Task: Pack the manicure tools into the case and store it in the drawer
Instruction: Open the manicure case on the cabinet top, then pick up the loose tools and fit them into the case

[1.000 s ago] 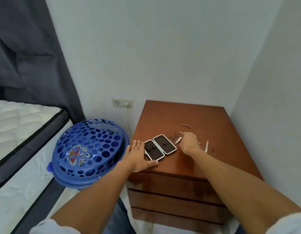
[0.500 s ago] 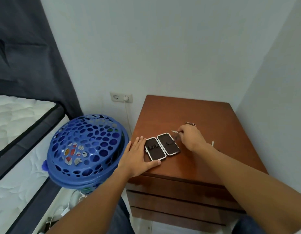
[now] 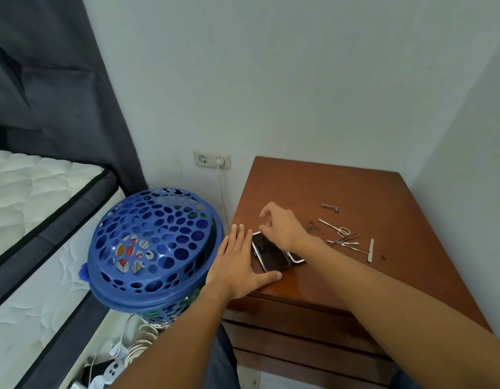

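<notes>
Since half a second ago the right hand (image 3: 282, 228) has swung left, away from the loose tools, and now sits over the far end of the open manicure case (image 3: 272, 255) just below mid-frame. Fingertips are pinched narrow on a thin metal tool (image 3: 262, 234), which looks like it's standing nearly upright with its lower end going into the left half of the case. It's too small and dark to say which tool it is.

Left hand (image 3: 240, 265) is flat and spread on the nightstand (image 3: 355, 186), thumb along the near edge of the case and fingers up its left side, so it's bracing, not holding anything.

What matters for the next move, I think: the case's long axis runs from upper left to lower right in the frame, and the tool slots appear to run along it. So the tool probably has to be tipped down to line up with that axis before it'll seat.

Everything else is to the right of the right wrist: nail clipper (image 3: 331, 207) farthest back, small scissors (image 3: 333, 226), a cluster of thin implements (image 3: 344, 241), and a nail file (image 3: 370, 250). Right hand is clearly nearer to all of them. Drawers (image 3: 285, 318) below are shut.
</notes>
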